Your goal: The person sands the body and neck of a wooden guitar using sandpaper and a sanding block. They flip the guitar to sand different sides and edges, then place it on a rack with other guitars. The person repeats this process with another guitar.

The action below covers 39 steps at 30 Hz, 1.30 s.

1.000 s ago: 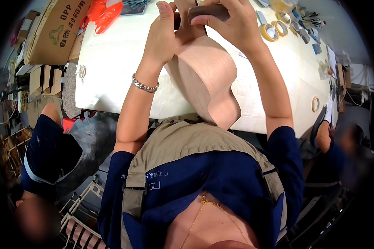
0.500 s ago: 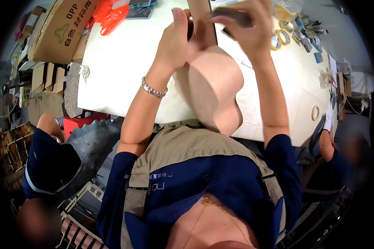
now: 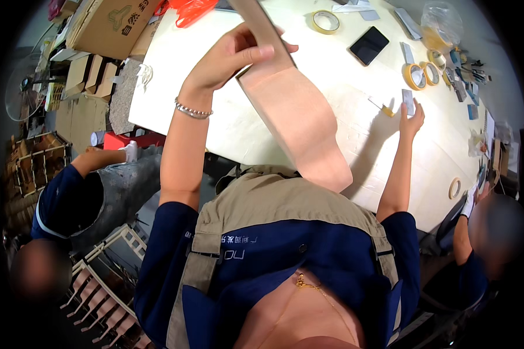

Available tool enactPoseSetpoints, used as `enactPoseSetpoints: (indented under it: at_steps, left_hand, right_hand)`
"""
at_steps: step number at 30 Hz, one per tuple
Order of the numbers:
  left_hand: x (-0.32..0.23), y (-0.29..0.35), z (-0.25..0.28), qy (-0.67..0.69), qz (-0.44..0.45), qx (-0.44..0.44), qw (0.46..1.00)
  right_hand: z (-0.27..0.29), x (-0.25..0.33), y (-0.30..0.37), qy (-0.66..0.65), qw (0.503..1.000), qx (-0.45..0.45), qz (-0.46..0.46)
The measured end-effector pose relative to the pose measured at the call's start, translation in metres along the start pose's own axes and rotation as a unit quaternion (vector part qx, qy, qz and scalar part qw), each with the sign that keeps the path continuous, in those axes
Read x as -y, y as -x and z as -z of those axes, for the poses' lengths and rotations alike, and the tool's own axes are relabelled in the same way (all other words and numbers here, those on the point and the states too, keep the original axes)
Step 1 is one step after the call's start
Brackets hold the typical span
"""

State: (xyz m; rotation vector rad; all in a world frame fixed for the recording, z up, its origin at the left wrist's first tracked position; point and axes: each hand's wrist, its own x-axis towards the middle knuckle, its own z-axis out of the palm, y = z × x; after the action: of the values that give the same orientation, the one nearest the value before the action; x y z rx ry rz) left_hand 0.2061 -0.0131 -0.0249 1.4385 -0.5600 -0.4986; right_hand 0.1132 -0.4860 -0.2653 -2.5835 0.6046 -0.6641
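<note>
While the left hand (image 3: 222, 63) grips the neck (image 3: 262, 26) at twelve o'clock | pale wooden body (image 3: 303, 110) slants toward five; right hand (image 3: 412, 123), two o'clock, pinches a grey block (image 3: 407, 100) | firm neck hold, light block grip best

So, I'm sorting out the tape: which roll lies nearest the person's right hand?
The orange-edged tape roll just beyond the right hand, leftmost in its cluster; the other rolls lie farther from that hand.

tan wood (image 3: 303, 116), blk phone (image 3: 369, 45), wht tbl (image 3: 174, 70)
</note>
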Motion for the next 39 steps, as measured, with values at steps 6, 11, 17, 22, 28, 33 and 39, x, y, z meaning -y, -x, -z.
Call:
enactPoseSetpoints:
  at_steps: [6,11,17,22,28,33,39]
  left_hand:
    - [0.021,0.017,0.012,0.136,-0.052,-0.120,0.982]
    - [0.011,0.026,-0.005,0.131,0.018,-0.288,0.948]
    - [0.009,0.033,-0.023,0.112,0.016,-0.296,0.948]
    - [-0.003,0.042,-0.040,0.137,-0.067,-0.291,0.944]
    - [-0.002,0.052,-0.035,0.245,-0.118,-0.266,0.925]
    - [-0.003,0.056,-0.037,0.206,-0.144,-0.257,0.933]
    - [-0.006,0.059,-0.042,0.214,-0.162,-0.204,0.941]
  right_hand:
    - [0.045,0.082,0.146,-0.676,0.647,0.230,-0.267]
    - [0.062,0.170,0.184,-0.852,0.452,0.177,-0.196]
    - [0.059,0.165,0.150,-0.670,0.666,0.169,-0.280]
    - [0.094,0.158,0.130,-0.680,0.599,0.227,-0.355]
    - [0.107,0.178,0.135,-0.695,0.506,0.264,-0.437]
    - [0.087,0.175,0.147,-0.692,0.519,0.281,-0.416]
    - [0.069,0.175,0.156,-0.684,0.564,0.279,-0.370]
